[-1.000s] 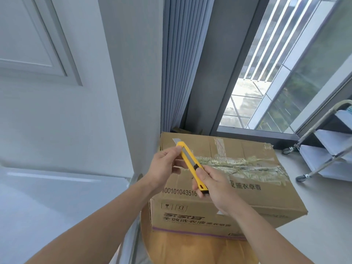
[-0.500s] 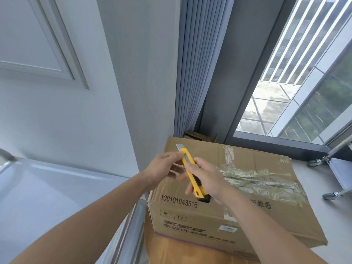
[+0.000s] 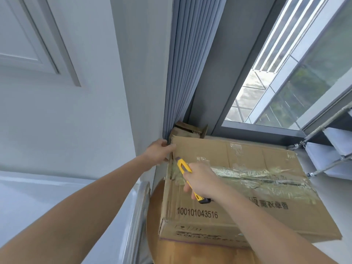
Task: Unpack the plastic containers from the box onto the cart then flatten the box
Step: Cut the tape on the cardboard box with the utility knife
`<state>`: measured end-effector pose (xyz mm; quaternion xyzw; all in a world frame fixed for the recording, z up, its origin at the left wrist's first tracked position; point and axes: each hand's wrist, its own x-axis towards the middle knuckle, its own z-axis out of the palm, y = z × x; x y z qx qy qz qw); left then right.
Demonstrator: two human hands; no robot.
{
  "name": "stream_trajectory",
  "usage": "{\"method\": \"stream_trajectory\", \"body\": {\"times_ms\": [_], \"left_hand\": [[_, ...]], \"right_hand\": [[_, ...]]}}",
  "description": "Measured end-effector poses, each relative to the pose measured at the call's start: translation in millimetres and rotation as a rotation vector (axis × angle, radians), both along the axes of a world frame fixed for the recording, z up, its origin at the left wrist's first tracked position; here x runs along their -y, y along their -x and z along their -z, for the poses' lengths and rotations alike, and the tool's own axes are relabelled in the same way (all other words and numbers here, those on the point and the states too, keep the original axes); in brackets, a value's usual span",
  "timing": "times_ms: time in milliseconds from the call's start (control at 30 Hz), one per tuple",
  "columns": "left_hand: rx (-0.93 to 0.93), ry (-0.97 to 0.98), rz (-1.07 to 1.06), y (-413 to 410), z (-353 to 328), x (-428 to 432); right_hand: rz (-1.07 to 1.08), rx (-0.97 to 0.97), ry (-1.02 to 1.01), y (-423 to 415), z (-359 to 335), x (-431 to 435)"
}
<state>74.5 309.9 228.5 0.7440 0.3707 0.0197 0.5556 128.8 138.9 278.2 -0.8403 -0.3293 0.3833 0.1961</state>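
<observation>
Two bare hands work on a cardboard box (image 3: 209, 149) that sits on a round wooden tabletop (image 3: 190, 253). The top's rim shows along the box's left side and near side. The box flaps are closed, and wrinkled clear tape (image 3: 266, 174) runs along the middle seam from left to right.

The left hand (image 3: 159, 152) grips the box's far left corner, thumb on the top flap and fingers curled over the edge. The right hand (image 3: 202, 180) is wrapped round a yellow utility knife (image 3: 183, 166), whose front end lies at the left end of the taped seam; the blade itself cannot be made out.

Right of the box, near the window (image 3: 285, 82), stands a metal-framed cart (image 3: 322, 152) with white shelves. A grey pleated curtain (image 3: 182, 73) hangs behind the box's far left corner.
</observation>
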Motion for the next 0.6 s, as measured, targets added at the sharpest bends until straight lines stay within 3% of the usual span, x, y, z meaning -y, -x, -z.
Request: {"method": "stream_trajectory", "body": {"times_ms": [267,600], "left_hand": [[0.164,0.045,0.168,-6,26,-4],[0.262,0.008,0.118,0,55,12]], "right_hand": [[0.054,0.126,0.079,15,3,-14],[0.046,0.256,0.176,28,3,-24]]}}
